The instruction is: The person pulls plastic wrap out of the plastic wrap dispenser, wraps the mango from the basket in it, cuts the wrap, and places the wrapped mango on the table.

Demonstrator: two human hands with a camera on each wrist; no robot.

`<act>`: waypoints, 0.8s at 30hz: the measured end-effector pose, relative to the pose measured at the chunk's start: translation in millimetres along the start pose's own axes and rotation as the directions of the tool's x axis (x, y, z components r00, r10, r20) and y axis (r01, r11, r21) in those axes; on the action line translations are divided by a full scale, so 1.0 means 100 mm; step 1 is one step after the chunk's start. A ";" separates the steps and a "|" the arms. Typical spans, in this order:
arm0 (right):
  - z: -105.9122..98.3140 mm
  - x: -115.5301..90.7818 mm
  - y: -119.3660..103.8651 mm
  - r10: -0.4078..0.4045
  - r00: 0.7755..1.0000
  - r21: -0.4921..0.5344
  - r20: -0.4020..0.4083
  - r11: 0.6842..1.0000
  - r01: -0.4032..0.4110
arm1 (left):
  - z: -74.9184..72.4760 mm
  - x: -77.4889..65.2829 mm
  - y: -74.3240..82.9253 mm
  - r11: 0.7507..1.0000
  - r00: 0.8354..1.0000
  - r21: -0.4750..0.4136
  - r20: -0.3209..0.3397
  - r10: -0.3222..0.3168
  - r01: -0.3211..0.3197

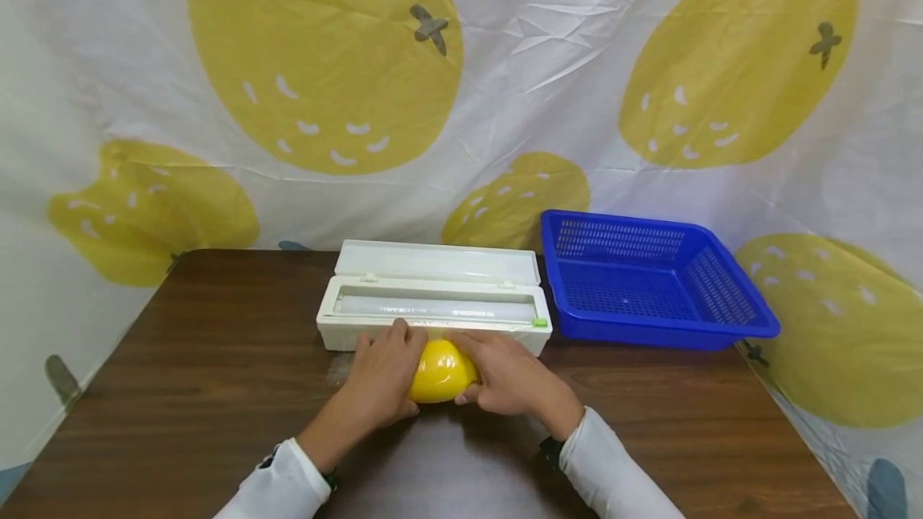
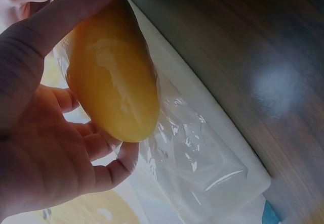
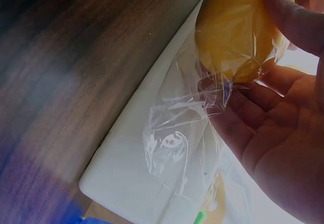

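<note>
Blue basket (image 1: 649, 331), fruity cloth (image 1: 534, 102)
Basket's at the back right of a brown table (image 1: 216, 391), cloth hanging behind.

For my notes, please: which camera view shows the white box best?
The head view: it shows the white box nearly whole, with its lid open. Both wrist views show only part of it, partly behind clear film.

Left hand (image 1: 384, 372): fingertips partly hidden behind the fruit (image 1: 442, 372) in the left wrist view; cut off at that view's left edge.
Right hand (image 1: 510, 372): cut off at the right edge of its wrist view.
Film (image 2: 190, 155): too clear to trace its full outline.
Box (image 1: 433, 289): near wall partly hidden by hands and fruit.
Wristbands (image 1: 551, 452): mostly hidden under the sleeves (image 1: 620, 467).
Table (image 1: 216, 391): near edge out of frame.
</note>
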State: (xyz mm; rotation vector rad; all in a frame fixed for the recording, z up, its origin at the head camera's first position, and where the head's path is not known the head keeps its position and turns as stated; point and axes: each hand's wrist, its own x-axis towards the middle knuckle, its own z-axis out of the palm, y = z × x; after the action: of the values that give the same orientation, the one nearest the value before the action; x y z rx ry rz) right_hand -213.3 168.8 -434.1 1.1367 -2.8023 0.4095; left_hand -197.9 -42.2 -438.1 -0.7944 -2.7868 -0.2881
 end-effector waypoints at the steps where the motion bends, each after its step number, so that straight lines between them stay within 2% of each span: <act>1: 0.00 0.00 0.00 -0.001 1.000 0.007 0.003 1.000 0.001 | 0.00 0.00 0.01 1.000 1.000 0.007 -0.002 0.002 -0.002; 9: -0.03 0.00 -0.01 0.020 0.999 0.051 0.032 0.998 -0.021 | 0.01 0.00 0.03 0.994 0.999 0.107 0.008 0.034 -0.035; 15: -0.04 0.01 -0.01 0.024 0.999 0.063 0.034 0.998 -0.027 | -0.02 -0.01 0.06 0.985 0.998 0.160 -0.013 0.062 -0.059; 18: -0.04 0.01 0.00 0.026 0.999 0.091 0.033 0.995 -0.029 | -0.03 -0.01 0.07 0.985 0.998 0.163 -0.008 0.060 -0.058; 24: -0.06 -0.01 0.00 0.084 0.996 0.137 0.020 0.987 -0.086 | -0.07 -0.02 0.05 0.988 0.998 0.139 -0.007 0.065 -0.063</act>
State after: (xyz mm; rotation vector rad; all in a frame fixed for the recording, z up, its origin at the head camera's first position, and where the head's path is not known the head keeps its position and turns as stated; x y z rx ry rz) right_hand -212.7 171.9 -428.3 1.0499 -2.8814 0.6134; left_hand -192.1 -40.5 -431.2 -0.8437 -2.7285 -0.0859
